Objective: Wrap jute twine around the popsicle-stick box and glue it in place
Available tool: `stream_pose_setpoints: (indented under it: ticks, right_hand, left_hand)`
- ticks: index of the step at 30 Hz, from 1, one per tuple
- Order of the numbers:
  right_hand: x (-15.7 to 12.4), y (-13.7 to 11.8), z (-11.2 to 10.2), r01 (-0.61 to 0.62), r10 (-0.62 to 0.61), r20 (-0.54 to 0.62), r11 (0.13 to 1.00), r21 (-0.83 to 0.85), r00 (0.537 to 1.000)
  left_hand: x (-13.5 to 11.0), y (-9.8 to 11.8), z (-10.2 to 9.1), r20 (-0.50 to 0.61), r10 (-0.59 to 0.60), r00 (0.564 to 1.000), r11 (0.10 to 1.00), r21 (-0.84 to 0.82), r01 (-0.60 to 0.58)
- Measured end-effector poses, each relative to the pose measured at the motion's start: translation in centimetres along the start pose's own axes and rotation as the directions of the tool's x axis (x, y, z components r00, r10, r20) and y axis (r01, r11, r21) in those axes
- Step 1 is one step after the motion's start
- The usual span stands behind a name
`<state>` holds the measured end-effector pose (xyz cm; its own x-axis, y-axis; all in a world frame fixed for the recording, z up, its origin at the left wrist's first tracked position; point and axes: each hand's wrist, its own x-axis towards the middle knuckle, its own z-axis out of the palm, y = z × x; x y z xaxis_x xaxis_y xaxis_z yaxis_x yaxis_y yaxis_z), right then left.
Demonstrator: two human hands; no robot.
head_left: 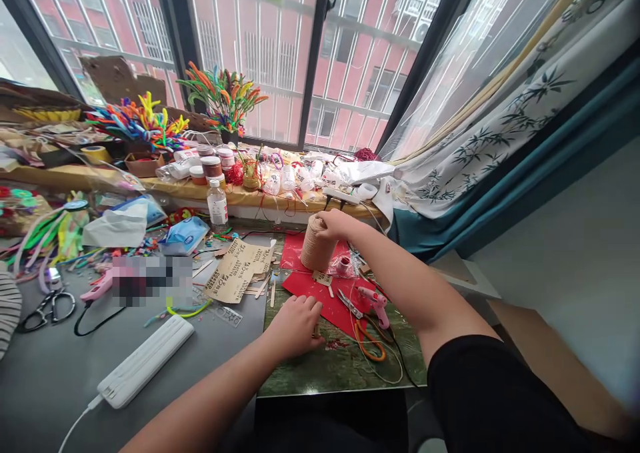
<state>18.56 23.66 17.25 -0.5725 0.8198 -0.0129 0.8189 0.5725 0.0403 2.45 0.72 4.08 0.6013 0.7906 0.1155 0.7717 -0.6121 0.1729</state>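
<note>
My right hand (339,228) grips the top of a large spool of tan twine (315,247), which stands slightly tilted over the red sheets (305,284). Lower down, my left hand (296,325) is closed near the front of the green board, its fingers curled round a small tan thing that is mostly hidden. Right of that hand lie orange-handled scissors (369,338) with open blades. A pink glue gun (376,304) rests beside them, and a loose strand of twine (387,377) curves below. Behind is a small reddish spool (343,264) on clear plastic.
Brown sandpaper sheets (239,271) and wooden sticks lie left of the board. A white power bank (145,361) sits on the grey table, with black-handled scissors (47,311) further left. A clear bottle (217,206) stands at the back. Part of another person's striped sleeve (7,309) shows at left.
</note>
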Motion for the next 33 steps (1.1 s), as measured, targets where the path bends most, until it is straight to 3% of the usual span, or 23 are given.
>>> stream_pose_setpoints:
  ticks: [3,9,15,18,21,24,28,30,33]
  right_hand:
    - [0.8,-1.0,0.6,-0.062,0.062,-0.028,0.998,-0.014,0.998]
    - [0.9,1.4,0.3,0.079,-0.062,0.123,0.987,-0.137,0.990]
    - [2.7,0.1,1.3,-0.162,0.160,-0.049,0.986,-0.048,0.986]
    - [3.3,0.1,1.3,-0.141,0.140,-0.085,0.990,0.000,0.986]
    - [2.0,0.6,1.4,-0.088,0.089,-0.134,0.996,0.016,0.987]
    - [-1.3,-0.8,3.9,-0.116,0.127,-0.226,0.992,0.057,0.966]
    - [-5.4,-5.0,10.2,-0.153,0.158,-0.049,0.983,0.100,0.986]
    - [-5.7,-6.7,12.8,-0.162,0.162,0.011,0.981,0.106,0.987]
    - [-4.2,-7.4,14.2,-0.188,0.183,0.051,0.975,0.119,0.982]
  left_hand:
    - [0.0,-0.1,0.0,0.000,-0.002,1.000,1.000,-0.009,0.002]
    - [0.0,-0.4,0.0,0.005,0.005,1.000,1.000,-0.029,-0.004]
    - [0.1,-0.5,0.3,-0.006,0.002,1.000,1.000,-0.028,-0.002]
    - [0.1,-0.5,0.4,-0.008,0.008,1.000,0.999,-0.033,-0.008]
    - [0.1,-0.6,0.4,-0.003,0.007,1.000,0.999,-0.035,-0.007]
    - [0.2,-0.7,0.4,-0.002,0.003,1.000,0.999,-0.036,-0.003]
    - [0.2,-0.7,0.4,-0.010,0.010,1.000,1.000,-0.029,-0.011]
    - [0.3,-0.7,0.3,-0.013,0.012,1.000,1.000,-0.026,-0.012]
    - [0.5,-0.5,0.2,-0.008,0.005,1.000,1.000,-0.019,-0.005]
